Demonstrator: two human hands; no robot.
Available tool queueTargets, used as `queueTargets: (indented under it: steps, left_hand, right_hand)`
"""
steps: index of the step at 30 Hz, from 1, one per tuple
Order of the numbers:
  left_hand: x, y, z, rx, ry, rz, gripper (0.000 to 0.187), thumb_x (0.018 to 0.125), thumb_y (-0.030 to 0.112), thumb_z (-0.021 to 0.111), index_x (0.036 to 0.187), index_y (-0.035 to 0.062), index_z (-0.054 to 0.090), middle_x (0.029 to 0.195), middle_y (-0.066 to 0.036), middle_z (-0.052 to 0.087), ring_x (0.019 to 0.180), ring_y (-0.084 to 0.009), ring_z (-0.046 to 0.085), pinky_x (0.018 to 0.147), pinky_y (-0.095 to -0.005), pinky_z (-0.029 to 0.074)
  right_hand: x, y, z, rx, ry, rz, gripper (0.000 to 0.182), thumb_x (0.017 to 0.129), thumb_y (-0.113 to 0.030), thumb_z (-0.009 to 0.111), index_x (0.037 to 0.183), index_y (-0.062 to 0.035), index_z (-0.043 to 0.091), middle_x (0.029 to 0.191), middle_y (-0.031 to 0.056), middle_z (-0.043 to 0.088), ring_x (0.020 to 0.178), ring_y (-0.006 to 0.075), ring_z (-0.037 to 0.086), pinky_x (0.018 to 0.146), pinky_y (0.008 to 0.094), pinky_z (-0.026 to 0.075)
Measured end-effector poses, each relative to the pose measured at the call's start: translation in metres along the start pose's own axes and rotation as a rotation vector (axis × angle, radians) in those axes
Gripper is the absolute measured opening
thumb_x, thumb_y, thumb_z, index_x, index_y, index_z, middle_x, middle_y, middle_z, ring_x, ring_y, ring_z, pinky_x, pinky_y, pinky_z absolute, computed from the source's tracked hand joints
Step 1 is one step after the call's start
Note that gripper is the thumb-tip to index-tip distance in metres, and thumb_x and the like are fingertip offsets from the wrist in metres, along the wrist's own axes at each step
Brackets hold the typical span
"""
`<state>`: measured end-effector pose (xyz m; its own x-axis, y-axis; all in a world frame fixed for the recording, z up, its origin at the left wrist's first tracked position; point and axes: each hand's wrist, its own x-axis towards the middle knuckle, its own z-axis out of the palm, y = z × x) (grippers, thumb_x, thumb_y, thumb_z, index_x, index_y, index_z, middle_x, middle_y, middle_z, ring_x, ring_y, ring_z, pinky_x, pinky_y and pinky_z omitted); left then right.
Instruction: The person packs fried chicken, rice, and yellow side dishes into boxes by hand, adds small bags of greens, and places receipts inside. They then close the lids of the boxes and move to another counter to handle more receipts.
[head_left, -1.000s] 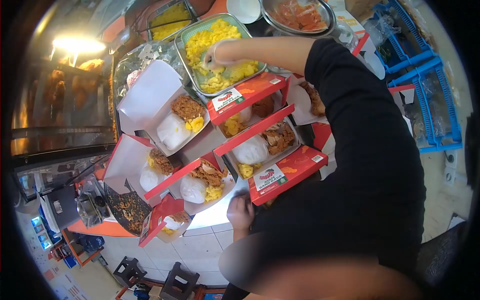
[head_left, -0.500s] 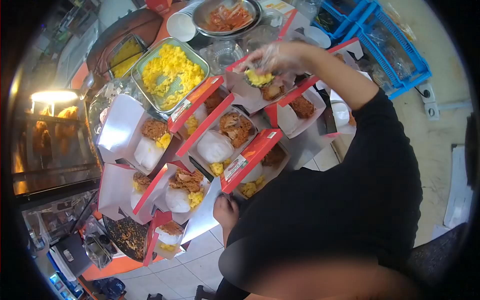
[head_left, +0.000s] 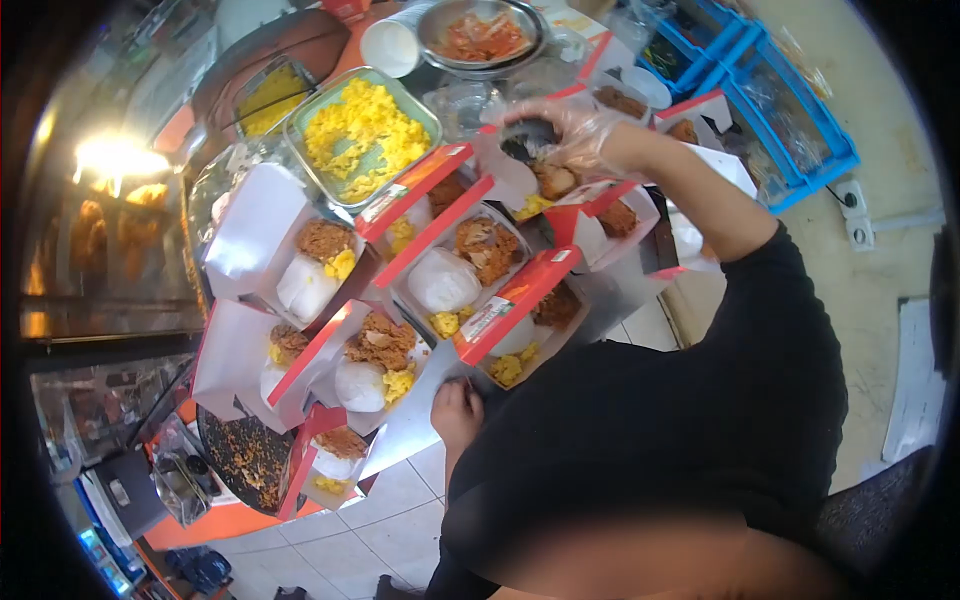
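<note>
My right hand, in a clear plastic glove, grips a small black cup tipped over an open red-and-white meal box. In that box lie a piece of fried chicken and some scrambled egg. My left hand is bare and low by the table edge, fingers curled; whatever they may hold is hidden. Between the hands stand several open boxes with a white wrapped rice mound, fried chicken and egg. A glass tray of scrambled egg is left of my right hand.
Metal bowls with reddish shredded food and a stack of white cups stand at the back. Blue crates are at the right. A lit display case with fried chicken stands left; a dark crumb-covered pan sits lower left.
The egg in the black cup has gone into the box below, and the cup now looks empty in my right hand. My left hand stays near the table edge. The view has shifted slightly.
</note>
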<state>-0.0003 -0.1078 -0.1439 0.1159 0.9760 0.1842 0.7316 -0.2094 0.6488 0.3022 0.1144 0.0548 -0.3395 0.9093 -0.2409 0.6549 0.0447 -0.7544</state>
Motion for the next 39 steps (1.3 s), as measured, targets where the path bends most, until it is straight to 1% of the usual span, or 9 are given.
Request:
queueTargets:
  steps: [5,6,7,10,12,17,21,28,39]
  left_hand:
    - [0.001,0.004,-0.003,0.060,-0.070,-0.066,0.012,0.065,0.008,0.058,0.078,0.0060,0.057,0.071,-0.011,0.054,0.066,-0.0290,0.054,0.059,-0.0374,0.045]
    - [0.001,0.004,-0.002,0.059,-0.075,-0.079,0.013,0.065,0.008,0.058,0.078,0.0061,0.057,0.071,-0.012,0.054,0.066,-0.0289,0.054,0.058,-0.0375,0.045]
    - [0.001,0.005,-0.003,0.066,-0.066,-0.091,0.013,0.065,0.008,0.058,0.078,0.0061,0.057,0.071,-0.012,0.054,0.066,-0.0289,0.054,0.058,-0.0375,0.045]
    - [0.003,0.003,-0.003,0.083,-0.089,-0.137,0.014,0.064,0.009,0.058,0.078,0.0056,0.057,0.071,-0.011,0.055,0.065,-0.0284,0.055,0.058,-0.0377,0.045]
    - [0.003,0.001,-0.002,0.041,-0.058,-0.075,0.016,0.062,0.008,0.059,0.077,0.0052,0.057,0.071,-0.010,0.056,0.065,-0.0277,0.056,0.059,-0.0373,0.046]
    - [0.006,0.005,-0.006,0.001,-0.015,-0.085,0.018,0.060,0.008,0.059,0.078,0.0054,0.056,0.073,-0.009,0.056,0.065,-0.0264,0.056,0.059,-0.0358,0.047]
    - [0.005,0.003,-0.002,0.006,-0.018,-0.059,0.019,0.060,0.008,0.059,0.079,0.0055,0.055,0.072,-0.009,0.056,0.066,-0.0261,0.056,0.059,-0.0355,0.047]
    - [0.002,0.001,-0.001,0.049,-0.053,-0.096,0.017,0.062,0.009,0.058,0.079,0.0065,0.056,0.072,-0.009,0.055,0.067,-0.0270,0.055,0.059,-0.0367,0.046]
    - [-0.006,-0.013,0.011,0.031,-0.100,-0.001,0.008,0.071,0.010,0.053,0.077,0.0056,0.055,0.067,-0.013,0.051,0.065,-0.0322,0.052,0.057,-0.0420,0.040]
  right_hand:
    - [0.093,-0.079,0.014,-0.469,0.003,-0.110,0.047,0.081,-0.021,0.051,0.125,-0.0122,0.034,0.115,0.0178,0.049,0.103,0.0292,0.050,0.084,0.0370,0.041]
    - [0.167,-0.029,0.026,-1.176,-0.209,-0.374,0.043,0.081,-0.017,0.050,0.121,-0.0090,0.038,0.109,0.0192,0.052,0.097,0.0292,0.053,0.081,0.0381,0.042]
    - [0.173,-0.071,0.038,-0.817,-0.205,0.091,0.038,0.081,-0.016,0.044,0.119,-0.0072,0.043,0.110,0.0195,0.052,0.096,0.0299,0.054,0.081,0.0399,0.042]
    - [0.292,-0.013,0.087,-1.131,-0.210,0.067,0.032,0.077,-0.025,0.052,0.099,-0.0019,0.058,0.097,0.0121,0.059,0.085,0.0269,0.059,0.070,0.0398,0.048]
    - [0.308,0.006,0.103,-0.594,0.248,-0.001,0.036,0.086,-0.024,0.032,0.112,-0.0087,0.051,0.113,0.0137,0.053,0.098,0.0296,0.054,0.080,0.0428,0.043]
    - [0.342,0.004,0.131,-1.388,-0.390,-0.284,0.031,0.077,-0.030,0.053,0.103,-0.0153,0.057,0.098,0.0116,0.059,0.091,0.0259,0.057,0.077,0.0345,0.047]
    - [0.285,-0.015,0.158,-0.672,0.143,-0.155,0.036,0.078,-0.027,0.050,0.113,-0.0224,0.055,0.092,0.0105,0.062,0.077,0.0229,0.059,0.074,0.0342,0.047]
    - [0.288,-0.010,0.077,0.012,-0.214,0.068,0.037,0.077,-0.024,0.052,0.115,-0.0253,0.053,0.081,0.0062,0.062,0.053,0.0138,0.057,0.048,0.0290,0.047]
    - [-0.076,-0.026,-0.031,0.425,0.059,0.045,0.044,0.076,-0.019,0.060,0.118,-0.0125,0.049,0.090,0.0030,0.057,0.068,0.0090,0.051,0.051,0.0240,0.043]
